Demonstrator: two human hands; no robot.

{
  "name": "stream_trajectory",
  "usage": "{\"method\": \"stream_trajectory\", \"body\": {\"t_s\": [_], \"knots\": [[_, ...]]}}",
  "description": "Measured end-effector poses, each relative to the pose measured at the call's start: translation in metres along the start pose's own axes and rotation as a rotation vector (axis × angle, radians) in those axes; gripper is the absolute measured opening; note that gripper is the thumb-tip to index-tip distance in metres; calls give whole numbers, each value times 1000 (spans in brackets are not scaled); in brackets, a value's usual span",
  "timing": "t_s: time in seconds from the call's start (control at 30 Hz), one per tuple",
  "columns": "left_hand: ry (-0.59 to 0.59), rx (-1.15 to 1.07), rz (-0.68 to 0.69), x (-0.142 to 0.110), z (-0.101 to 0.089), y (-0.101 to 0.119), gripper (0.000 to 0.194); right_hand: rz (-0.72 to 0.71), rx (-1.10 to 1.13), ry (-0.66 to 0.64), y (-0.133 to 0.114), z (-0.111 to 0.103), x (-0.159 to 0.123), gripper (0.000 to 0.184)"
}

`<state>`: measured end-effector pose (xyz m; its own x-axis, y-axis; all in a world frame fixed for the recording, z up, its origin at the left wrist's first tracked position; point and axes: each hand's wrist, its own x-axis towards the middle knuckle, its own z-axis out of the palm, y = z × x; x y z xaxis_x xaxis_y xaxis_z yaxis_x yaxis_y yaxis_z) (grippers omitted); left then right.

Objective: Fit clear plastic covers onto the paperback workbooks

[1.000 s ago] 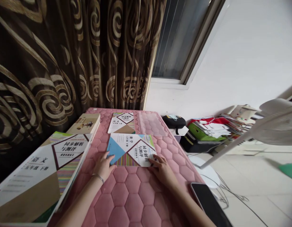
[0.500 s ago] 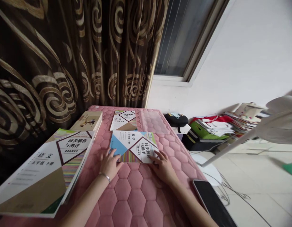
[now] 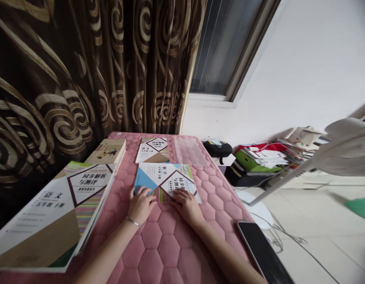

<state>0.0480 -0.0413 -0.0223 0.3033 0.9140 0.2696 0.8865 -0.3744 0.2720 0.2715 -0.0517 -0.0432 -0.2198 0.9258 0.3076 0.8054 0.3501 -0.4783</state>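
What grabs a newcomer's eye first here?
Probably the dark curtain with gold swirls, filling the upper left. Next, the pink quilted mat below it, where the left hand and right hand touch a blue-and-white workbook. Then the large workbook at lower left, atop a stack.

You are facing three books with Chinese lettering. The large book at left is showing 同步解析与测评, 语文 and 五年级 下册. The far book is bearing 同步解析与测评, 语文 and 五年级 上册. The blue-and-white book is displaying 数学 and 五年级 下册 sideways, plus 同步 and 与测, while your right hand is covering the rest of that title. The finer lines are staying too small for you to read.
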Motion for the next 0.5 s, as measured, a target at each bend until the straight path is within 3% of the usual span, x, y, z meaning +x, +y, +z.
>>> {"method": "stream_trajectory", "body": {"t_s": [0.27, 0.5], "knots": [[-3, 124, -188, -19, -26, -47, 16, 123, 1, 92, 57, -39, -36, 25], [-51, 89, -216, -21, -24, -57, 23, 173, 77, 90, 68, -41, -40, 31]]}}
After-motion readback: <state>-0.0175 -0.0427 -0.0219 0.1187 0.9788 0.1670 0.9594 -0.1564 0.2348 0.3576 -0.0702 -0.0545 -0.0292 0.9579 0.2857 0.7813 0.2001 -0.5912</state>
